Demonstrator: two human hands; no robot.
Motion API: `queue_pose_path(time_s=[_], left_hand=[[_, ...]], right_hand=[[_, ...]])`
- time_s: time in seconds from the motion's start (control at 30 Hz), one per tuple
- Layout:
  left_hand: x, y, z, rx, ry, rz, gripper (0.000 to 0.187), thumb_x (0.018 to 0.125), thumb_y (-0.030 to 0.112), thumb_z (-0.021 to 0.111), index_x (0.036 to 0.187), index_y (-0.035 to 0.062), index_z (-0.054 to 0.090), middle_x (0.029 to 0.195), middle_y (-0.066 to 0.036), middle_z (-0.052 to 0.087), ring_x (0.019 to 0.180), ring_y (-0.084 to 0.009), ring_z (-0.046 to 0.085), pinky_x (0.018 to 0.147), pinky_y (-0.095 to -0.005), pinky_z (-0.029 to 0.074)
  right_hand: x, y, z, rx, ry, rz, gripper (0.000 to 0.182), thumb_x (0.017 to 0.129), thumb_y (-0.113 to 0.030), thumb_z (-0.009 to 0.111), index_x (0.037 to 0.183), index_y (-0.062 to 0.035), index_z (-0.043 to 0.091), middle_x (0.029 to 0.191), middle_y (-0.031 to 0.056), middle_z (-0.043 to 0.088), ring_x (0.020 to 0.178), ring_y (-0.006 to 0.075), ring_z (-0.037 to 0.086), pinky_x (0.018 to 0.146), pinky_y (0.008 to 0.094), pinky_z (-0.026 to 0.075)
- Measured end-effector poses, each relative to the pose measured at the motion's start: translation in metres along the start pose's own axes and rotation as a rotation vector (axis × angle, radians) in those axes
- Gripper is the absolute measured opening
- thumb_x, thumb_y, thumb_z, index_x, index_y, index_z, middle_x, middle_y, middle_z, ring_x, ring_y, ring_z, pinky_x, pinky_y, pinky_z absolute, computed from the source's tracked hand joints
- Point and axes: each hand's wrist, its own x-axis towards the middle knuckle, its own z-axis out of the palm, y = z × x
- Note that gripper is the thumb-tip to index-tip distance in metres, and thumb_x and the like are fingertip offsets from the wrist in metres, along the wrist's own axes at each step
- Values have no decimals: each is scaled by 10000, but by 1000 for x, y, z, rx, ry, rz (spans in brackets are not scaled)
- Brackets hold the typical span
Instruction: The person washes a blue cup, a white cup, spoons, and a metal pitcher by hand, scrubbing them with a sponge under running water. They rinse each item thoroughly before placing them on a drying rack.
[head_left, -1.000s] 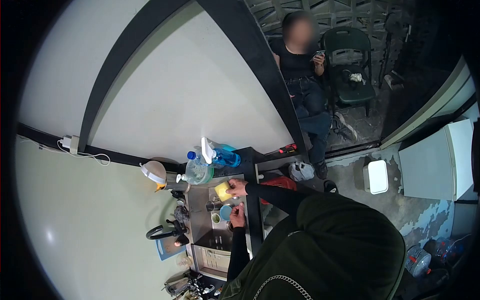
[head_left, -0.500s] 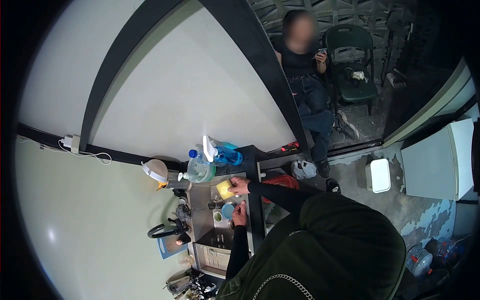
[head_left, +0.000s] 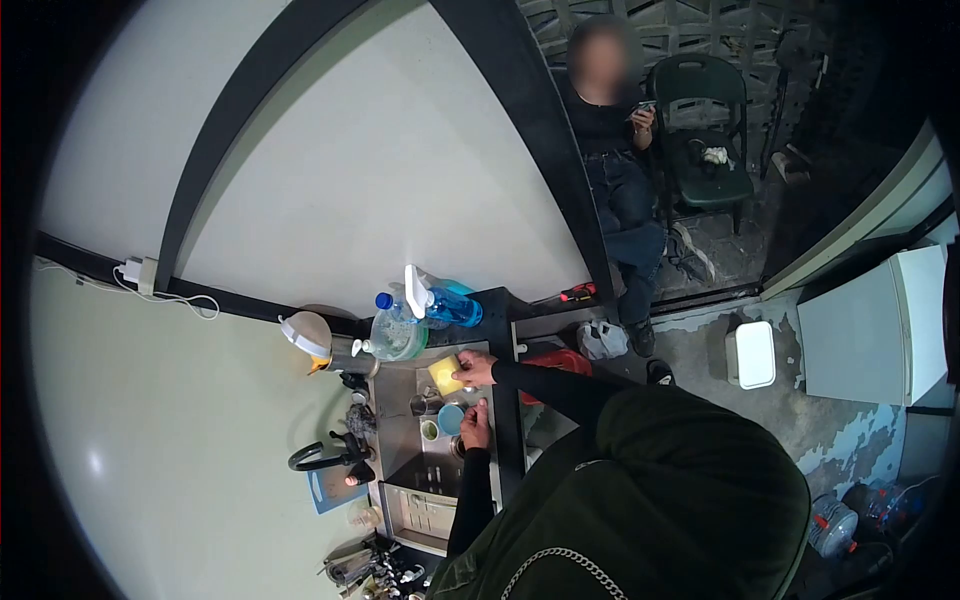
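My right hand [head_left: 476,368] pinches a yellow sponge [head_left: 445,375] over the metal sink [head_left: 402,440]. Lower in the view, my left hand [head_left: 475,426] is closed at the edge of a light blue cup [head_left: 451,419], with its fingertips against the side. Beside that cup stand a small pale cup with a greenish inside [head_left: 430,430] and a metal cup [head_left: 420,404]. A slotted metal tray [head_left: 425,511] lies at the sink's lower end.
Behind the sink are a black faucet [head_left: 320,458], a blue spray bottle [head_left: 452,306], a clear tub [head_left: 398,338] and a metal pitcher [head_left: 350,357]. A red basket [head_left: 560,365] is below the counter's dark edge. A seated person [head_left: 625,190] holds a phone.
The whole view has shifted slightly. Both hands keep nearly the same places, with the sponge and the blue cup still in them.
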Motion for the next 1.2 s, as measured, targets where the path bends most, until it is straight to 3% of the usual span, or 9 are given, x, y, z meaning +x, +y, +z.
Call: queue_pose_path(time_s=[0.13, 0.23, 0.77, 0.87, 0.93, 1.03, 1.1, 1.2], left_hand=[[0, 3, -2, 52, -2, 17, 445, 914, 396, 581, 793, -30, 617, 639, -78, 569, 631, -115, 488, 630, -295, 435], [1, -1, -1, 44, -16, 16, 454, 912, 411, 574, 809, -28, 623, 646, -91, 578, 630, -132, 501, 642, -307, 443], [2, -5, -2, 51, 3, -19, 449, 899, 421, 585, 791, -13, 618, 625, -82, 565, 600, -150, 496, 611, -317, 433], [1, -4, 0, 49, 11, -24, 439, 892, 418, 595, 806, -11, 631, 643, -93, 589, 613, -156, 530, 616, -320, 441], [-1, 11, -5, 104, 6, -20, 419, 878, 407, 616, 830, -8, 652, 679, -109, 627, 643, -168, 580, 641, -323, 459], [-8, 24, -4, 56, 81, -14, 407, 872, 397, 627, 832, -7, 653, 678, -108, 629, 637, -171, 580, 656, -322, 469], [-8, 23, -2, 12, 127, -33, 400, 868, 392, 632, 840, -7, 657, 676, -110, 630, 639, -172, 586, 661, -320, 475], [-12, 33, -8, 43, 65, -90, 409, 867, 404, 628, 871, -4, 664, 679, -113, 631, 648, -177, 594, 658, -323, 477]], right_hand=[[-3, -3, 1, -55, 90, -24, 531, 794, -300, 696, 1101, 87, 500, 1008, 187, 628, 914, 233, 629, 768, 333, 513], [-8, -15, -3, -27, 0, 59, 593, 810, -292, 712, 1201, 58, 436, 1096, 177, 576, 962, 221, 608, 747, 322, 544], [-3, -3, -2, -11, -5, 67, 579, 814, -280, 710, 1202, 49, 435, 1090, 170, 582, 965, 223, 607, 759, 332, 543], [2, 3, -3, -214, 49, -23, 601, 785, -315, 724, 1170, 72, 474, 1034, 180, 614, 915, 229, 639, 742, 339, 546], [3, 2, -2, 45, -28, 70, 568, 825, -246, 705, 1224, 26, 407, 1089, 153, 574, 976, 227, 604, 764, 342, 549], [15, 23, -1, 133, -29, 111, 546, 838, -221, 696, 1226, 12, 391, 1103, 139, 552, 997, 226, 596, 783, 355, 553], [6, 0, -5, 64, -72, 174, 519, 850, -194, 684, 1224, 0, 381, 1123, 135, 531, 1032, 231, 581, 815, 367, 552], [2, 0, -3, 263, -78, 194, 518, 862, -177, 667, 1247, -8, 364, 1163, 137, 516, 1077, 236, 563, 863, 376, 539]])
